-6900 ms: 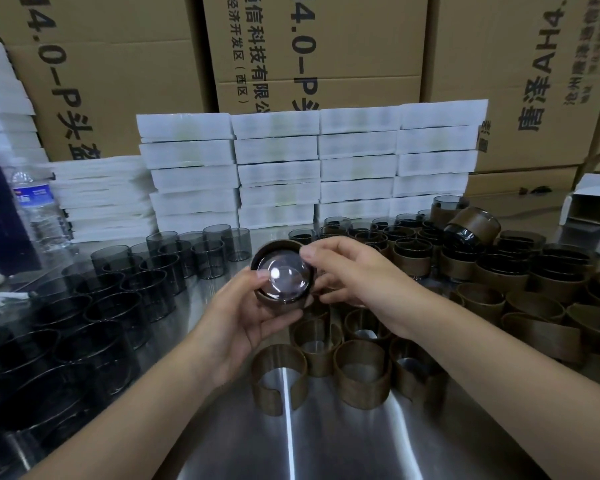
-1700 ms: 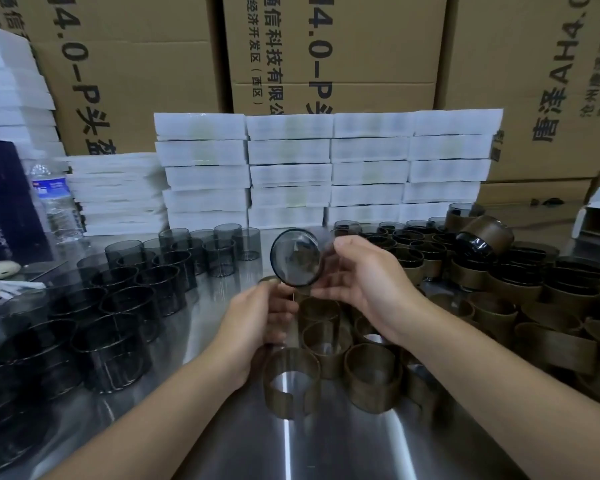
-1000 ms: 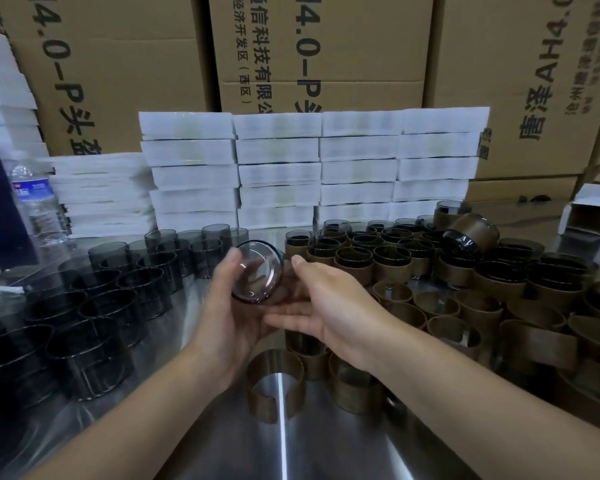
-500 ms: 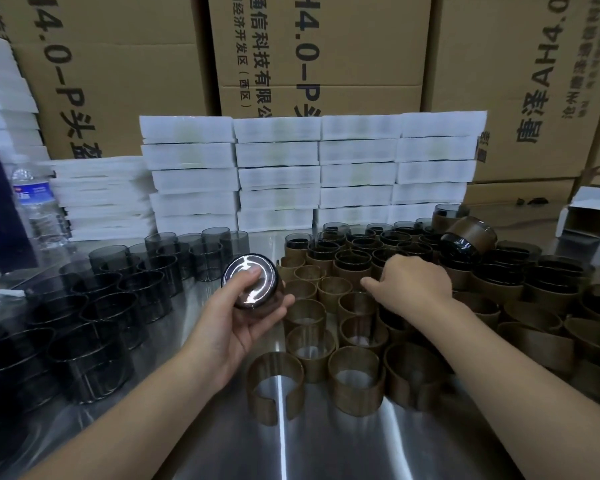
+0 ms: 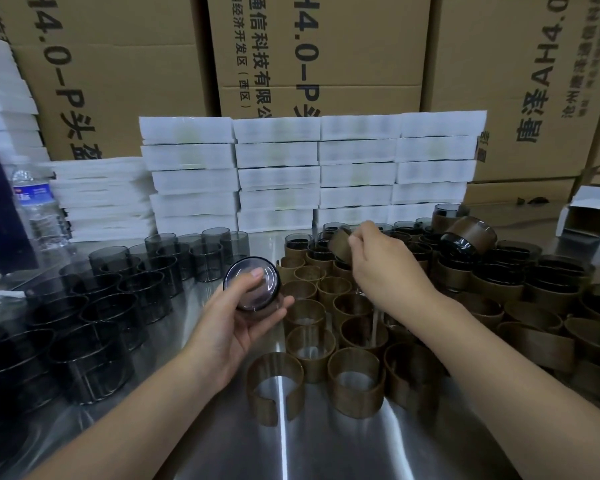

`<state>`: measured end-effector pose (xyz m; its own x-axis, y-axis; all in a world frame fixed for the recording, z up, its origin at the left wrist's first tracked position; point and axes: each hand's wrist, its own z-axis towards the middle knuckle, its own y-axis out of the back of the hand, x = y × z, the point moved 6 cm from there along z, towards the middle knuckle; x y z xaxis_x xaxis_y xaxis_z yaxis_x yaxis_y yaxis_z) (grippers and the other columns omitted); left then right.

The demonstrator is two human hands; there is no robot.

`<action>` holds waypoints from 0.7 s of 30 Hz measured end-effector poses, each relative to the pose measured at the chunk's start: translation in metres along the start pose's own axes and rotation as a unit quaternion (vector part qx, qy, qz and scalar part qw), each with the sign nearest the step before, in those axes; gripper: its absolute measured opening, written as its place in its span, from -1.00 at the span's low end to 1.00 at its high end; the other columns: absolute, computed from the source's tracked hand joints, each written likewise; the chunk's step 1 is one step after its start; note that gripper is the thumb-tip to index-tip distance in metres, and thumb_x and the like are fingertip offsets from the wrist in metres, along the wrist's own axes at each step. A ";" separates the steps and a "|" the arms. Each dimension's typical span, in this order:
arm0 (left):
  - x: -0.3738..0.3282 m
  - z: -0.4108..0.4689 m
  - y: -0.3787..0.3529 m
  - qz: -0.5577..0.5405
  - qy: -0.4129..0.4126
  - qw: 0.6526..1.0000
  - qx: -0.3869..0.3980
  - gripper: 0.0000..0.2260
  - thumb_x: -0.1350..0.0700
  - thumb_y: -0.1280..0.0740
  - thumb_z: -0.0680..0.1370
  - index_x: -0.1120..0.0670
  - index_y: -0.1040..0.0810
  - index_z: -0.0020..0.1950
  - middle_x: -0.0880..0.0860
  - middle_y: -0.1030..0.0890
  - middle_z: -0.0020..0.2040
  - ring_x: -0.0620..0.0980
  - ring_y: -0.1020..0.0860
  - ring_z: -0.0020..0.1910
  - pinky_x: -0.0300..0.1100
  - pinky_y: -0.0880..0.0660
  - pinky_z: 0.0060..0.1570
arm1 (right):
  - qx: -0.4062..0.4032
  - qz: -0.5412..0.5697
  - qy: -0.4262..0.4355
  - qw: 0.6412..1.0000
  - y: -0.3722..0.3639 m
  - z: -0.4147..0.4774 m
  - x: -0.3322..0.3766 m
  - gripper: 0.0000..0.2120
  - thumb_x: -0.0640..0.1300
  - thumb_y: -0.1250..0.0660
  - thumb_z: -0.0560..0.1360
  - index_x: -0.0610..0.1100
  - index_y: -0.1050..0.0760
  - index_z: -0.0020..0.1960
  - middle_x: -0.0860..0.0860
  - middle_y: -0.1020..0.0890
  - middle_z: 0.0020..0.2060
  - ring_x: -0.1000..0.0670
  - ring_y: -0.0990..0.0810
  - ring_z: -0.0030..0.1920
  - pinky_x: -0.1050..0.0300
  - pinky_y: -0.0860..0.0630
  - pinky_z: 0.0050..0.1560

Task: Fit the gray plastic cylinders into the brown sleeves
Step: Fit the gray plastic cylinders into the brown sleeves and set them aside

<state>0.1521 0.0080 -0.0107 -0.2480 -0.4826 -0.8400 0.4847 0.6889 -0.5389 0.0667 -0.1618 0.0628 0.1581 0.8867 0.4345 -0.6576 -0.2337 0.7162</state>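
Observation:
My left hand [image 5: 234, 325] holds a gray plastic cylinder [image 5: 252, 289] on its side, round end facing me, thumb across that end. My right hand [image 5: 381, 268] is raised over the middle of the table and pinches a brown sleeve [image 5: 340, 242] lifted above the others. Several empty brown sleeves [image 5: 355, 386] stand in rows on the steel table [image 5: 326, 452] below both hands. Bare gray cylinders [image 5: 132, 299] crowd the left side. Sleeved cylinders [image 5: 499, 271] fill the right side.
Stacks of white foam trays [image 5: 312, 171] stand behind the parts, with big cardboard boxes [image 5: 319, 53] behind them. A water bottle [image 5: 37, 213] stands at far left. A small open white box [image 5: 589, 216] sits at far right.
My right hand has risen from the rows of sleeves with one brown sleeve pinched in it. My left hand still holds the gray cylinder, barely moved.

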 end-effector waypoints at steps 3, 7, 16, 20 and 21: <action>0.000 0.000 0.000 0.003 -0.005 1.000 0.002 -0.45 0.02 -0.51 0.15 0.18 -0.52 0.09 0.25 -0.66 -0.02 0.25 -0.68 -0.08 -0.20 -0.62 -0.35 | -0.022 0.087 0.067 0.994 0.002 -0.009 0.025 -0.80 0.01 -0.06 0.61 -0.07 -0.34 -0.11 0.08 -0.46 -0.29 0.13 -0.43 -0.26 0.23 -0.29 -0.34; 0.001 0.002 0.001 0.009 -0.013 1.000 -0.007 -0.41 -0.09 -0.53 0.12 0.11 -0.55 0.07 0.21 -0.68 -0.03 0.26 -0.68 -0.08 -0.19 -0.61 -0.33 | -0.034 0.113 0.126 0.985 -0.001 -0.021 0.044 -0.73 0.14 -0.13 0.53 0.02 -0.26 -0.27 0.09 -0.41 -0.33 0.14 -0.40 -0.27 0.30 -0.26 -0.31; 0.003 0.004 -0.003 0.045 -0.017 0.998 0.034 -0.44 -0.29 -0.43 0.19 0.03 -0.68 0.04 0.18 -0.69 0.02 0.12 -0.69 -0.03 -0.09 -0.64 -0.14 | -0.015 0.146 0.196 0.970 -0.009 -0.039 0.062 -0.77 0.08 -0.27 0.47 -0.03 -0.31 -0.20 0.17 -0.28 -0.02 0.04 -0.43 -0.21 0.25 -0.37 -0.19; 0.003 0.002 -0.008 0.063 -0.015 0.995 0.082 -0.38 -0.43 -0.40 0.21 0.02 -0.71 0.00 0.18 -0.68 0.08 0.11 -0.66 0.06 -0.13 -0.62 -0.13 | 0.003 0.138 0.228 0.964 -0.014 -0.043 0.067 -0.76 0.01 -0.39 0.45 -0.10 -0.37 -0.16 0.12 -0.27 0.15 0.10 -0.42 -0.09 0.26 -0.38 -0.07; 0.002 0.002 -0.010 0.060 -0.020 0.993 0.097 -0.36 -0.44 -0.42 0.19 0.02 -0.70 0.01 0.17 -0.68 0.09 0.10 -0.66 0.08 -0.14 -0.61 -0.12 | 0.003 0.137 0.238 0.962 -0.014 -0.044 0.068 -0.76 -0.01 -0.40 0.45 -0.12 -0.39 -0.16 0.09 -0.29 0.16 0.13 -0.41 -0.07 0.31 -0.36 -0.06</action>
<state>0.1485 -0.0011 -0.0073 -0.1484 -0.4272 -0.8919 0.6615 0.6275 -0.4106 0.0542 -0.0802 0.0581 -0.3761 0.8738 0.3083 -0.6225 -0.4847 0.6144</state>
